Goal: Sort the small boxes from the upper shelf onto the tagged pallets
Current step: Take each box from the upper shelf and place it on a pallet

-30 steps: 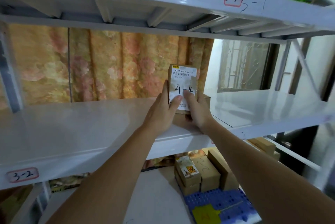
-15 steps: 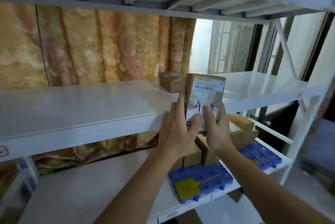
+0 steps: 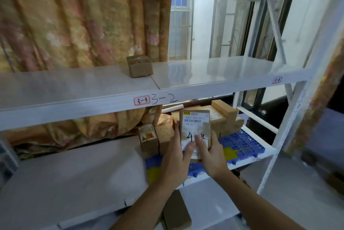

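small cardboard box (image 3: 195, 131) held upright in front of the lower shelf, above the blue pallets (image 3: 242, 142). left hand (image 3: 176, 157) and right hand (image 3: 212, 153) both curled round its lower half, thumbs on the labelled face marked "4". judged light, stiff-walled, taped label possibly slick; best gripped by the side edges. one more box (image 3: 139, 65) left on the upper shelf (image 3: 204, 82). white metal racking, glossy shelves, floral curtain (image 3: 74, 28) behind, barred window (image 3: 180, 26) beyond.
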Available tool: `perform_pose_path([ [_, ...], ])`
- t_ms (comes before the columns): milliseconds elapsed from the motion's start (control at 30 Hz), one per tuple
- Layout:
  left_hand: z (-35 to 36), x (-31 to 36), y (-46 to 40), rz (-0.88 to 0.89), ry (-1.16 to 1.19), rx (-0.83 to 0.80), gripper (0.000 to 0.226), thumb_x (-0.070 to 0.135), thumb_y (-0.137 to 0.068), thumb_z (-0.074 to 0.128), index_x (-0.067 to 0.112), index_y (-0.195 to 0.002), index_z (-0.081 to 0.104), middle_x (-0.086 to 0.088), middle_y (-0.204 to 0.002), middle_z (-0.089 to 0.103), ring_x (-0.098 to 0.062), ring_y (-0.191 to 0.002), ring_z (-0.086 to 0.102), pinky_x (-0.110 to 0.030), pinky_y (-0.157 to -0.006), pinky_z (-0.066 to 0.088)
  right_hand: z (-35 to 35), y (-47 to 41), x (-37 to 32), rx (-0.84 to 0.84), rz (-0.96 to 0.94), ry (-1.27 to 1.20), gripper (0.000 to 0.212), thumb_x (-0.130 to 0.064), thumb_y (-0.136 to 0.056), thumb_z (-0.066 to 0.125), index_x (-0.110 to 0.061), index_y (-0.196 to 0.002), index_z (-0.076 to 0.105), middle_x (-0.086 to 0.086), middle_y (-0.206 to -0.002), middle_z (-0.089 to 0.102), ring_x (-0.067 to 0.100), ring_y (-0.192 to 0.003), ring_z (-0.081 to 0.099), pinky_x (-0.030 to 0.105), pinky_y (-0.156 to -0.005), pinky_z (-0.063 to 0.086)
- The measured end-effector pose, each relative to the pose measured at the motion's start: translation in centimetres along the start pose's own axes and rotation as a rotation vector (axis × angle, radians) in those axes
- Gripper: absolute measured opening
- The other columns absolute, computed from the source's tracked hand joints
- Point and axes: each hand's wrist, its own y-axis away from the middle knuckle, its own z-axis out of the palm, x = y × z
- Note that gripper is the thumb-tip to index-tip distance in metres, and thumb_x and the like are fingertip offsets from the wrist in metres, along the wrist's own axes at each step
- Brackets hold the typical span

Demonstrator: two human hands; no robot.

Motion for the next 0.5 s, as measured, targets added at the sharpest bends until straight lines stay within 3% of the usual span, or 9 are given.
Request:
perform_pose_path([
  [100,1.3,-1.3,0.7,-0.056,-0.001,0.019,0.067,0.049,-0.105,0.047,0.049,-0.160,0.011,0.025,-0.157,0.040,0.005,-0.142,0.041,-0.022,-0.112,0.040,-0.2,0.3,1.6,-0.049,0.071,0.003,0.051,-0.065,-0.094,0.055,-0.031,-0.132,0.054,-0.017,-0.111,0.073,-0.003,-0.104,0.068,0.032,-0.090,0.058],
  [200,1.8,-3.5,0.6,-0.118,0.005,0.038,0.066,0.053,-0.103,0.045,0.056,-0.158,0.009,0.028,-0.156,0.039,0.009,-0.140,0.040,-0.012,-0.108,0.038,0.4,-0.2,3.5,-0.127,0.143,-0.004,0.045,-0.057,-0.094,0.056,-0.034,-0.132,0.053,-0.017,-0.110,0.073,-0.004,-0.100,0.068,0.029,-0.088,0.057],
  [267,2.0,-5.6,0.4,-0.179,0.002,0.037,0.068,0.065,-0.099,0.041,0.058,-0.157,0.006,0.026,-0.159,0.037,0.005,-0.141,0.041,-0.015,-0.107,0.040,1.2,-0.6,5.0,-0.172,0.185,-0.007,0.047,-0.058,-0.095,0.057,-0.033,-0.134,0.052,-0.019,-0.110,0.073,-0.003,-0.096,0.070,0.024,-0.082,0.055],
  [333,2.0,-7.5,-0.1,-0.226,-0.010,0.035,0.069,0.069,-0.098,0.039,0.059,-0.157,0.005,0.025,-0.159,0.037,0.001,-0.141,0.043,-0.021,-0.107,0.043,2.1,-1.2,6.6,-0.208,0.230,0.011,0.059,-0.072,-0.089,0.057,-0.033,-0.134,0.052,-0.013,-0.110,0.074,0.001,-0.084,0.069,0.022,-0.069,0.052],
  [400,1.9,-9.2,-0.7,-0.263,0.024,0.040,0.067,0.064,-0.099,0.043,0.057,-0.157,0.010,0.026,-0.157,0.040,0.003,-0.141,0.043,-0.026,-0.113,0.042,3.2,-2.2,7.9,-0.251,0.265,0.053,0.066,-0.081,-0.084,0.056,-0.036,-0.131,0.053,-0.008,-0.106,0.075,0.003,-0.073,0.066,0.025,-0.065,0.051],
  [500,1.2,-11.6,-2.2,-0.340,0.060,0.064,0.062,0.054,-0.101,0.047,0.049,-0.158,0.022,0.023,-0.153,0.047,0.004,-0.137,0.048,-0.024,-0.112,0.043,4.9,-4.1,8.0,-0.301,0.317,0.093,0.048,-0.068,-0.094,0.055,-0.030,-0.124,0.056,-0.001,-0.090,0.074,0.010,-0.065,0.066,0.026,-0.059,0.053],
])
